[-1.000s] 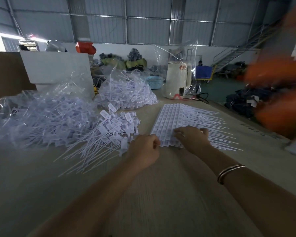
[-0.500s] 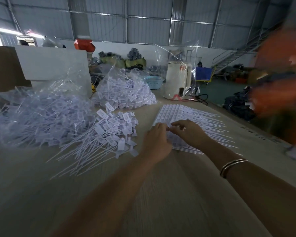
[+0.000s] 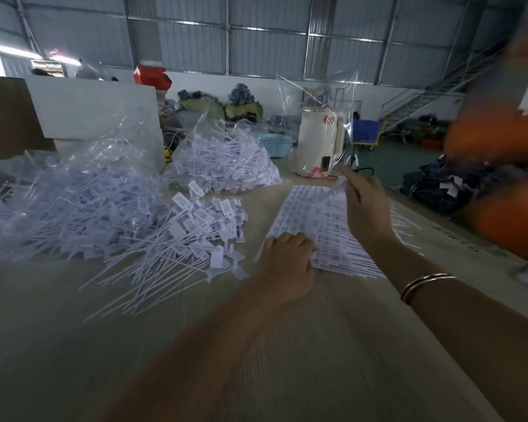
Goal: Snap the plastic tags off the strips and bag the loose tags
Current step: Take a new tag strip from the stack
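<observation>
Since the earlier frames the right hand has risen from the near edge of the strips and now sits higher and farther out, fingers pinching a white strip whose far end lifts off the stack. The left hand has moved to the near left corner of the stack, where its curled fingers grip the edge of the strips against the bench.

The strips lie flat right of centre, heads in rows to the left, thin tails fanning right. Just left of them sits a pile of loose tags, tails pointing toward the near left. Farther left is a large clear bag of tags, and beyond the loose pile a second filled bag. A cream-coloured appliance stands at the far end of the bench with a clear empty bag upright around it. A bangle circles the right wrist. A blurred orange shape fills the right edge.
</observation>
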`<action>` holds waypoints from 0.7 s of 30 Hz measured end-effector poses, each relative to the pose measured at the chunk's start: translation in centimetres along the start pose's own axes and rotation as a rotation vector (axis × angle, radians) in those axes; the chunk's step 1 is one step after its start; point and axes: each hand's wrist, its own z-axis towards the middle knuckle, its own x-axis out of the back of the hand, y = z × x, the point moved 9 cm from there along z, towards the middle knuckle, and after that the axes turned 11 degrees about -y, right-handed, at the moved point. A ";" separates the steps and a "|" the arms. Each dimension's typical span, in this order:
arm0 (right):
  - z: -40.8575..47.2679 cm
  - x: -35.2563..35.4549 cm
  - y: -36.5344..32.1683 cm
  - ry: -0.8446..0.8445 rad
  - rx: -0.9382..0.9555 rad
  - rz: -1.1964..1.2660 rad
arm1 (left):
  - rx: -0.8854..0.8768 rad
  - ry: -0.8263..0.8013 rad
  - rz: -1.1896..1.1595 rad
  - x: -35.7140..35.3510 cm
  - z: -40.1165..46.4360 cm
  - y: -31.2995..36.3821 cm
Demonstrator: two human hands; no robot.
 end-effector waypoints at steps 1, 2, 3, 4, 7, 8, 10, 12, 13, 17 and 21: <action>0.1 0.3 -0.6 0.021 0.021 0.018 | 0.004 -0.005 0.026 0.0 0.0 0.1; 0.2 0.4 -1.1 0.035 0.035 0.037 | 0.004 -0.008 0.055 0.0 -0.1 0.2; 0.4 0.6 -1.3 0.046 0.036 0.056 | 0.004 -0.014 0.081 0.0 -0.1 0.2; 0.8 0.8 -1.4 0.055 0.026 0.074 | 0.002 -0.022 0.096 0.0 0.0 0.2; 2.2 0.6 -1.1 0.022 -0.026 0.038 | 0.011 -0.052 0.069 0.2 1.0 0.1; 2.6 0.2 -1.1 -0.008 -0.042 0.001 | 0.020 -0.056 0.058 0.4 1.7 -0.1; 3.0 -0.8 -1.0 -0.066 -0.067 -0.046 | 0.034 -0.025 0.057 0.9 3.1 -0.3; 3.3 -1.3 -1.3 -0.080 -0.045 -0.082 | 0.037 -0.049 0.036 0.6 4.4 -0.7; 3.4 -1.2 -1.7 -0.059 -0.015 -0.091 | 0.036 -0.100 0.024 -0.2 4.9 -0.9; 4.1 2.0 -2.7 0.159 0.030 0.034 | 0.031 -0.250 0.032 -2.9 5.2 -1.2; 4.0 4.2 -5.7 0.299 0.153 0.035 | 0.052 -0.216 0.045 -2.7 4.9 -1.1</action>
